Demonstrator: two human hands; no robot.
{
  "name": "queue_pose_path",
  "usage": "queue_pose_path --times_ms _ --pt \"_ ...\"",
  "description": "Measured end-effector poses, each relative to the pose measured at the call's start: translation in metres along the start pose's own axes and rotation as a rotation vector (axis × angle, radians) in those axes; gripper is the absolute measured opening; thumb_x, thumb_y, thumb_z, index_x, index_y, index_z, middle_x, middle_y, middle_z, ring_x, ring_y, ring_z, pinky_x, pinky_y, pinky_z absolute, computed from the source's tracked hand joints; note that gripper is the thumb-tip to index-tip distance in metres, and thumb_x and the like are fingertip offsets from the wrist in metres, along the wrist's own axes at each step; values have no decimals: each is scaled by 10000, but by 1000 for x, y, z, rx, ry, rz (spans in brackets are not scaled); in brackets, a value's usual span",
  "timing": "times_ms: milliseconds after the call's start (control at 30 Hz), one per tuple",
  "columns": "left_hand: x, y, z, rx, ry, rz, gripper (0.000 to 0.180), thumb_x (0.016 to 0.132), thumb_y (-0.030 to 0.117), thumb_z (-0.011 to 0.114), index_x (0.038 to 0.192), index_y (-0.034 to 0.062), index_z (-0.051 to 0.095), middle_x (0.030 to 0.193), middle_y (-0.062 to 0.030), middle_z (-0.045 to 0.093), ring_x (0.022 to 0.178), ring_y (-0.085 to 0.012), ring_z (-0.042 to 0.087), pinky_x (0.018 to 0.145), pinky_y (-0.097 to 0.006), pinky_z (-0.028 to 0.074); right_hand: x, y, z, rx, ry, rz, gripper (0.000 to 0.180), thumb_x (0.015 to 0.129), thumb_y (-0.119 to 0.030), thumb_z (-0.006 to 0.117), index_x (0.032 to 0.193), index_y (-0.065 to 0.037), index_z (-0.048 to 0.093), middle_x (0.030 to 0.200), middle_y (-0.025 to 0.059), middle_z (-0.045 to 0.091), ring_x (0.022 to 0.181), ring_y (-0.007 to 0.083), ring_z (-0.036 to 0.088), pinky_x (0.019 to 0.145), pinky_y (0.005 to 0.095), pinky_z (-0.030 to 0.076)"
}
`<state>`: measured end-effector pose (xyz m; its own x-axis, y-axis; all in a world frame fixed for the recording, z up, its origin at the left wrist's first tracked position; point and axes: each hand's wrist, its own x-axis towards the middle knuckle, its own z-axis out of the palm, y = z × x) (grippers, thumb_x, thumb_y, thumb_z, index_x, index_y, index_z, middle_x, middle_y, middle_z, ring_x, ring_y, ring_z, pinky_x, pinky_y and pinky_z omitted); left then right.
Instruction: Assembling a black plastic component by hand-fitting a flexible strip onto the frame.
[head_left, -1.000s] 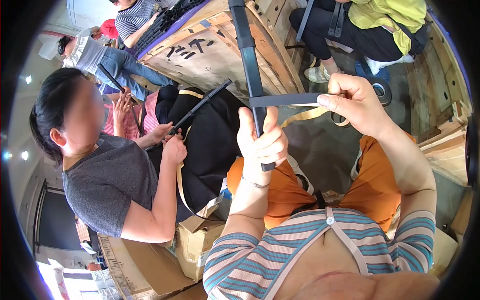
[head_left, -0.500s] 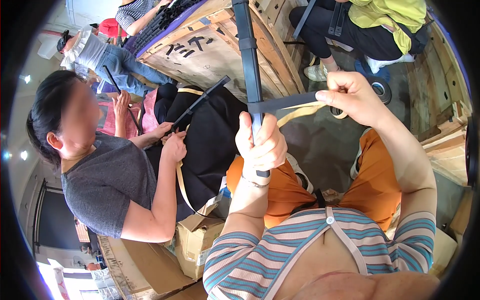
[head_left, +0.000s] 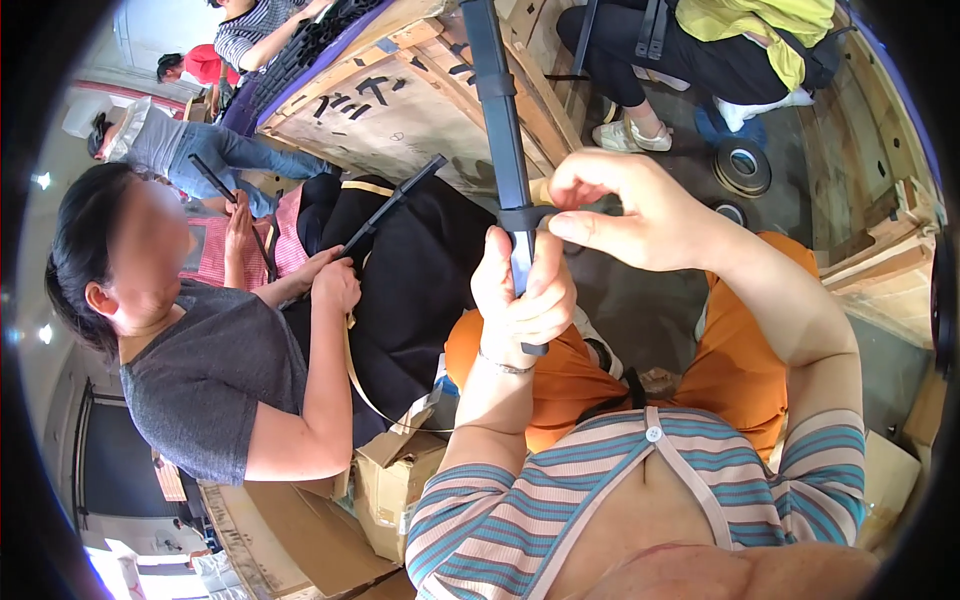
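A long black bar (head_left: 491, 110) slants up from my left hand (head_left: 525, 292), whose fingers are wrapped round its lower part. Just above that fist, a band of black foam-like tape (head_left: 519, 219) circles the bar. My right hand (head_left: 635, 208) is beside the bar, thumb and fingers curled at the tape's short loose end. A bit of tan backing strip (head_left: 541, 190) shows between the bar and the right fingers; the rest of it is hidden behind that hand. Farther up the bar sits another black band (head_left: 495, 87).
A co-worker in a grey shirt (head_left: 215, 375) at my left holds a similar black bar (head_left: 395, 205). Wooden crates (head_left: 400, 110) stand ahead and at right. Tape rolls (head_left: 742, 167) lie on the floor ahead. A cardboard box (head_left: 395, 490) is at lower left; another person's legs (head_left: 625, 60) are ahead.
My right hand has moved left to the bar, and the stretch of black tape between hand and bar has become very short. The left hand still grips the bar.
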<state>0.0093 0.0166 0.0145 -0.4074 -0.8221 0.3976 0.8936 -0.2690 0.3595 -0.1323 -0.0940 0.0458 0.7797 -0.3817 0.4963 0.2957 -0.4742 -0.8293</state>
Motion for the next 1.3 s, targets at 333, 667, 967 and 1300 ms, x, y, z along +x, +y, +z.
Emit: queue_pose_path --times_ms 333,667,967,1300 --pt "-4 3 1 161 139 -89 513 897 462 426 788 -35 484 476 -50 422 320 -121 377 265 -225 287 -1 3 7 87 -105 68 135 865 -97 547 914 27 532 777 59 529 732 93 496 675 255 424" --pt "5 -12 -1 1022 837 363 336 950 323 387 824 27 484 518 -27 444 321 -90 357 312 -208 287 -1 -3 6 -189 -11 131 153 851 -79 509 737 23 505 671 157 576 625 306 597 561 361 453" --pt "6 -14 0 1203 812 328 359 951 319 375 784 21 483 497 -34 442 321 -90 365 300 -210 293 -4 -6 10 -275 58 147 137 802 -113 496 735 -2 543 621 154 585 599 323 590 558 376 461" --pt "11 -21 11 614 557 197 489 929 470 303 741 33 414 524 -52 373 303 -105 283 255 -213 245 1 18 13 -217 97 205 84 813 -55 489 828 -1 552 605 111 547 533 136 516 514 278 424"
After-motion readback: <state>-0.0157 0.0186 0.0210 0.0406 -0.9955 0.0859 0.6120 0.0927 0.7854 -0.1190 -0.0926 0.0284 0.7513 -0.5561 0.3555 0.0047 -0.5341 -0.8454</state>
